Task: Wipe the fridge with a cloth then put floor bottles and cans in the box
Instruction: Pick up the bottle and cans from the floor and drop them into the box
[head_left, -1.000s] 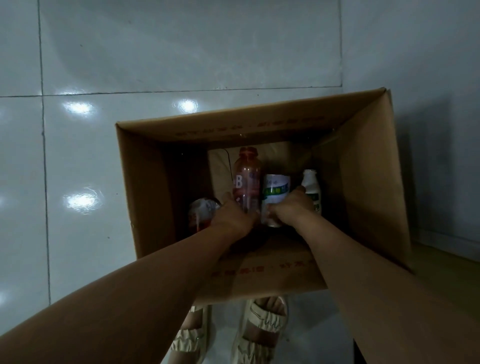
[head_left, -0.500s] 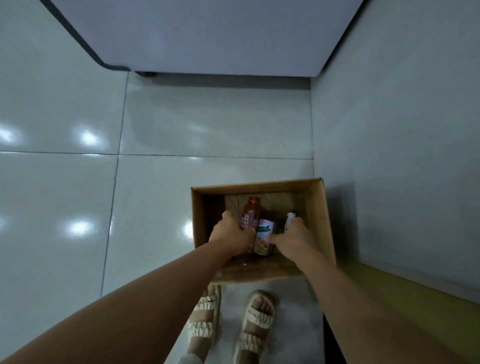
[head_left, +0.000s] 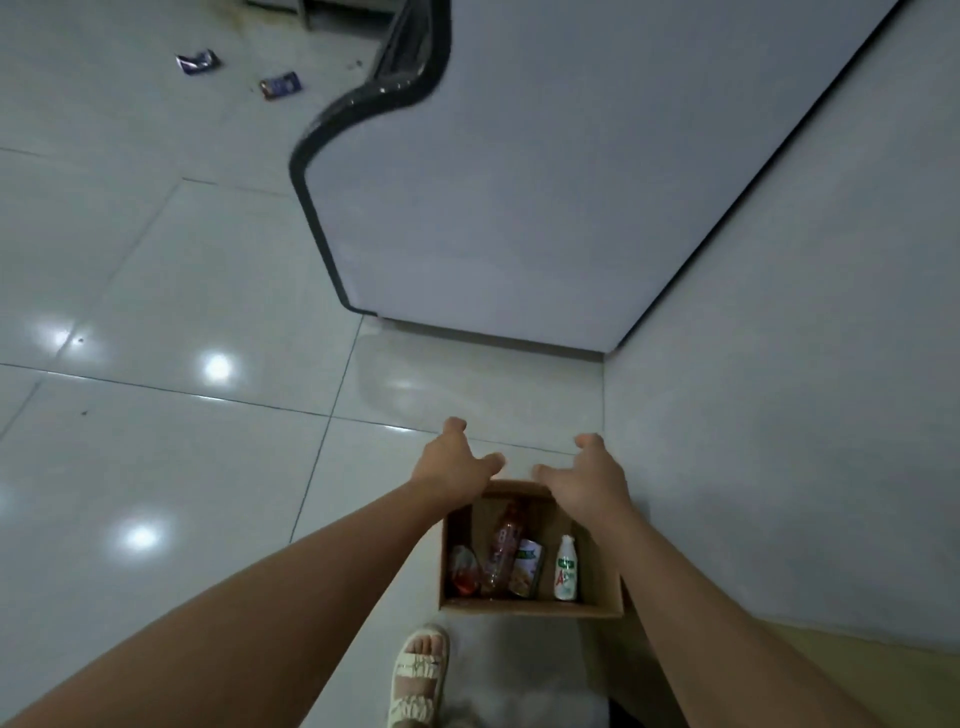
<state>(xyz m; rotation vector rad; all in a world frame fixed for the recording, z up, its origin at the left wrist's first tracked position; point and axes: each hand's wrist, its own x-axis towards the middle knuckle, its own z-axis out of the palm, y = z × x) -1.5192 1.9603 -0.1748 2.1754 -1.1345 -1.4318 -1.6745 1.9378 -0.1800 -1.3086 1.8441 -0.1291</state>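
Observation:
The cardboard box (head_left: 602, 587) stands on the tiled floor near the wall. Inside it stand a red-tinted bottle (head_left: 501, 551), a green-labelled can (head_left: 525, 567), a small white bottle (head_left: 565, 569) and a reddish round item (head_left: 463, 569) at the left. My left hand (head_left: 452, 465) and my right hand (head_left: 587, 475) hover above the box's far edge with fingers spread, holding nothing. The white fridge (head_left: 519, 182) rises beyond the box.
A grey wall (head_left: 805, 415) runs along the right. Two small wrappers (head_left: 197, 61) (head_left: 280, 84) lie on the floor at the far left. My sandalled foot (head_left: 420, 675) stands just in front of the box.
Both hands have let go of the bottle and can and lifted out of the box. The view has risen, so the box looks far smaller and the fridge has come into sight.

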